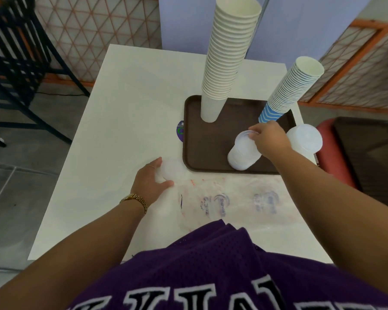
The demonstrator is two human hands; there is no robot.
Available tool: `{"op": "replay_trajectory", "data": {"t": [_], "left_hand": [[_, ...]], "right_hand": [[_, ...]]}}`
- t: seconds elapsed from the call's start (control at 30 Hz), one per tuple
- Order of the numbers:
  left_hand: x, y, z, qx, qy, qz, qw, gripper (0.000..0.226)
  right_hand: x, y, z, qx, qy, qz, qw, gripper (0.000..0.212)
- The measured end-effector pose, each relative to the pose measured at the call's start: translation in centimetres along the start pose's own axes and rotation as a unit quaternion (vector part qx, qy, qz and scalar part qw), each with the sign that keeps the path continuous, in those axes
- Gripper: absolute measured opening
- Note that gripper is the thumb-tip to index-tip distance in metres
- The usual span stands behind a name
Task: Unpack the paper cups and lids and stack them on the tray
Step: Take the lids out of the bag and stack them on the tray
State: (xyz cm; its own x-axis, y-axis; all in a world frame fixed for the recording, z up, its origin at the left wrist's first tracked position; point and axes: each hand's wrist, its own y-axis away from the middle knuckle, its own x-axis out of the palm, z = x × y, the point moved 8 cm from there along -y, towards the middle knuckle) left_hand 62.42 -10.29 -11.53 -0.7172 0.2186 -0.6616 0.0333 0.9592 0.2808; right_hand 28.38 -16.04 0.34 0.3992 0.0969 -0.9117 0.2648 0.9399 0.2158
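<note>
Head view looks down on a late stage of the unpacking: two cup stacks already stand on the tray (189,135) and lids are being gathered. The right hand (269,139) has its fingertips curled onto the rim of the top lid of a lid stack (243,153) that sits on the tray's near part, directly under those fingers; whether the lid is being set down or squared up cannot be told. Just beyond the right knuckles stands the blue-banded cup stack (289,90), leaning outward, and the taller white cup stack (227,57) rises further off to the fingers' left. A second lid stack (305,139) sits just behind the right wrist, at the tray's edge or beside it; which one is unclear.

The left hand (151,180) lies off the tray, fingers spread and curved round a few loose lids (171,170) on the table, thumb at their near side. These are probably the last lids to move. The next move likely calls for lifting them as one bundle and lowering them squarely onto the stack under the right fingers, without nudging the leaning blue stack.

An emptied plastic bag (229,202) lies flat between both wrists and the body. The table (121,108) is white and square, with a round sticker (180,130) peeping out beside the tray. Round it are grey floor tiles, a black metal rack (16,52), orange lattice panels (94,25) and a red seat (329,148) at the right.
</note>
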Motion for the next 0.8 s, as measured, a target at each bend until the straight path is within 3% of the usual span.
{"op": "replay_trajectory", "data": {"t": [0.2, 0.37, 0.53, 0.63, 0.8], "left_hand": [[-0.2, 0.1, -0.5, 0.006, 0.0, 0.006, 1.0, 0.083], [-0.1, 0.1, -0.4, 0.003, 0.003, 0.004, 1.0, 0.083], [-0.1, 0.0, 0.0, -0.002, 0.002, 0.004, 1.0, 0.082], [0.0, -0.1, 0.1, -0.003, -0.005, 0.007, 1.0, 0.08], [-0.1, -0.3, 0.4, -0.003, -0.009, 0.005, 1.0, 0.076]], "right_hand": [[1.2, 0.0, -0.9, 0.022, 0.042, 0.039, 0.998, 0.035], [0.7, 0.3, -0.8, 0.018, 0.043, -0.009, 0.999, 0.036], [-0.1, 1.5, 3.1, -0.12, 0.042, -0.104, 0.986, 0.035], [1.5, 2.9, 7.1, -0.212, 0.064, -0.063, 0.973, 0.033], [7.9, 6.0, 12.2, -0.311, 0.1, 0.079, 0.942, 0.041]]}}
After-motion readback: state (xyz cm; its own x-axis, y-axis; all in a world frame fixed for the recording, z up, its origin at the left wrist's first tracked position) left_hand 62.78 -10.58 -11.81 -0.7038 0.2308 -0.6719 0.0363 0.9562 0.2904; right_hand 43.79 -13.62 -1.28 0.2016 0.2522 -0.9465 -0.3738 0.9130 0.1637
